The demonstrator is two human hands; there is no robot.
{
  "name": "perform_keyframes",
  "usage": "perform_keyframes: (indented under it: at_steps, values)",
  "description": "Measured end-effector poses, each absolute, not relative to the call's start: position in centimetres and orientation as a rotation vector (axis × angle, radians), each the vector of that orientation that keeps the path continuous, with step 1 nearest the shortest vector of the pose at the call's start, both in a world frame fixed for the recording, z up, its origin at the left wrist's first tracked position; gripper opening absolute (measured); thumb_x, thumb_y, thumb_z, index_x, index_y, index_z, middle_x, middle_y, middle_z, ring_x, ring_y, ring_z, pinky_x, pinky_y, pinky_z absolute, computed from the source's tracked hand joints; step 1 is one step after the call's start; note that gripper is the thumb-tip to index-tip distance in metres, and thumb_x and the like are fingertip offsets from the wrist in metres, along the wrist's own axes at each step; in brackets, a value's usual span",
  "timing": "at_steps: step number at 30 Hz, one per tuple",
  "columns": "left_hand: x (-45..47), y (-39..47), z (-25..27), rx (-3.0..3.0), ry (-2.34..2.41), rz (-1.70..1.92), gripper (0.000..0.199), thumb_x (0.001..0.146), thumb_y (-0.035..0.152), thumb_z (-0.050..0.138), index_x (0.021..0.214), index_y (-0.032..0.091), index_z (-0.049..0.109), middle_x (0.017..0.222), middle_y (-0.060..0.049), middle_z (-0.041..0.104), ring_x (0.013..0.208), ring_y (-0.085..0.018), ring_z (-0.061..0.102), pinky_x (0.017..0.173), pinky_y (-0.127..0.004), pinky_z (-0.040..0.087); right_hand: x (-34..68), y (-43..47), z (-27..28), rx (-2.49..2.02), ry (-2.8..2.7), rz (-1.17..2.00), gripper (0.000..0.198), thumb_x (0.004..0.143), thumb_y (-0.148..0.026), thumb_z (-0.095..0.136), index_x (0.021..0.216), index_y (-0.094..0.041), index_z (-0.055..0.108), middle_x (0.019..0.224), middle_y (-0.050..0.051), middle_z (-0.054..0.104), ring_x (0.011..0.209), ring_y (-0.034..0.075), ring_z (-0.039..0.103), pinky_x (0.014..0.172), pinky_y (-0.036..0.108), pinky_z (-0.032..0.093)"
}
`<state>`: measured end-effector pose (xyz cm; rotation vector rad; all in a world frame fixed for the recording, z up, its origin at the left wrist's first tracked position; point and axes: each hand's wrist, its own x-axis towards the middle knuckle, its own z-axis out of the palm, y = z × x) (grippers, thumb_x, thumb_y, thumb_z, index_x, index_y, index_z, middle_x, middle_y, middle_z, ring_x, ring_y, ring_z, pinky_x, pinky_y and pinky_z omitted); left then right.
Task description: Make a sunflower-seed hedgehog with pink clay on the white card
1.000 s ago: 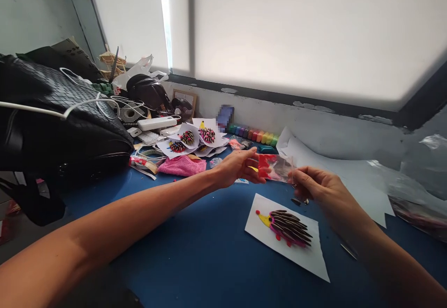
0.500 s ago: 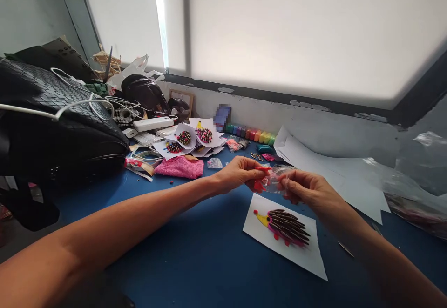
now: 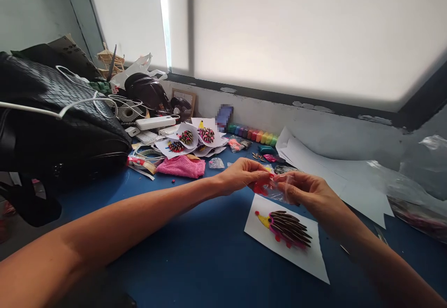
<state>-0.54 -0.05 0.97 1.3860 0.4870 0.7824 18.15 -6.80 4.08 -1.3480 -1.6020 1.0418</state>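
Observation:
My left hand [image 3: 246, 176] is closed, its thumb and fingers pinching a clear plastic bag [image 3: 275, 191] with soft red material, perhaps clay, at its left side. On the other side of the bag my right hand [image 3: 303, 186] is closed too, thumb against fingers on the clear film. Both hands hover over the far edge of a white paper card [image 3: 303, 271]. On that card lies a hedgehog picture [image 3: 289, 229] with a yellow face, red nose, red feet, a magenta body and dark seed-like spines.
Behind the hands are a pink cloth [image 3: 181, 166], finished hedgehog cards [image 3: 207, 133], a row of coloured clay tubs [image 3: 253, 134] and small bags of clay [image 3: 235, 144]. A black bag [image 3: 63, 126] stands left. White paper sheets [image 3: 331, 173] and clear plastic [image 3: 415, 191] lie right.
The bag between my hands has shifted slightly and more of its clear film hangs below the right fingers. The view has turned a little left; the hedgehog card looks unmoved on the table.

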Motion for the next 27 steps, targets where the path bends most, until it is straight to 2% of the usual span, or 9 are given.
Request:
perform_keyframes:
  at_steps: [3,8,13,15,20,23,27]
  values:
    - [-0.4,-0.3,1.3,1.416,0.504,0.813,0.049,0.065,0.054,0.086,0.076,0.01,0.07,0.07,-0.005,0.07,0.061,-0.011,0.061,0.062,-0.024,0.048,18.1,-6.9,4.1,-1.335,-1.603,1.007,0.049,0.071,-0.066,0.074,0.061,-0.02,0.061,0.061,-0.001,0.052,0.058,0.01,0.043,0.057,0.026,0.042]
    - [-0.3,-0.6,1.9,1.451,0.617,1.022,0.037,0.076,0.031,0.083,0.103,0.012,0.068,0.09,-0.005,0.071,0.077,-0.012,0.063,0.072,-0.023,0.047,18.4,-7.0,4.1,-1.391,-1.487,0.812,0.051,0.068,-0.07,0.074,0.067,-0.021,0.06,0.062,-0.001,0.054,0.056,0.011,0.045,0.05,0.026,0.041]
    - [0.2,-1.2,1.7,1.51,0.638,1.079,0.012,0.084,0.02,0.073,0.084,0.01,0.067,0.081,-0.004,0.067,0.074,-0.012,0.062,0.07,-0.023,0.048,17.3,-7.3,4.3,-1.369,-1.453,0.775,0.057,0.064,-0.073,0.074,0.088,-0.022,0.065,0.083,0.005,0.068,0.068,0.018,0.06,0.061,0.032,0.052]
    - [0.3,-1.2,1.5,1.505,0.661,1.11,0.012,0.086,0.021,0.071,0.085,0.011,0.065,0.079,-0.003,0.066,0.072,-0.012,0.061,0.069,-0.024,0.048,16.7,-7.4,4.3,-1.361,-1.464,0.792,0.058,0.065,-0.073,0.073,0.091,-0.022,0.066,0.084,0.006,0.069,0.072,0.02,0.063,0.065,0.035,0.054]
    - [0.0,-0.9,1.5,1.475,0.677,1.171,0.024,0.081,0.024,0.078,0.096,0.013,0.064,0.096,-0.004,0.067,0.079,-0.012,0.062,0.072,-0.023,0.048,16.5,-7.4,4.1,-1.363,-1.478,0.777,0.051,0.067,-0.071,0.072,0.083,-0.022,0.066,0.078,0.005,0.067,0.073,0.02,0.061,0.069,0.034,0.053]
    - [0.2,-0.8,1.3,1.46,0.592,1.047,0.028,0.078,0.033,0.081,0.085,0.011,0.066,0.083,-0.005,0.068,0.074,-0.014,0.064,0.072,-0.027,0.051,16.7,-7.5,4.2,-1.371,-1.494,0.788,0.049,0.068,-0.07,0.073,0.079,-0.022,0.066,0.072,0.003,0.064,0.067,0.018,0.057,0.062,0.032,0.049]
    - [0.5,-0.8,0.9,1.411,0.536,0.975,0.035,0.078,0.042,0.079,0.076,0.01,0.065,0.073,-0.003,0.068,0.067,-0.011,0.063,0.071,-0.026,0.05,17.0,-7.5,4.4,-1.388,-1.51,0.805,0.051,0.066,-0.071,0.073,0.076,-0.021,0.066,0.06,-0.002,0.054,0.055,0.012,0.045,0.051,0.027,0.04]
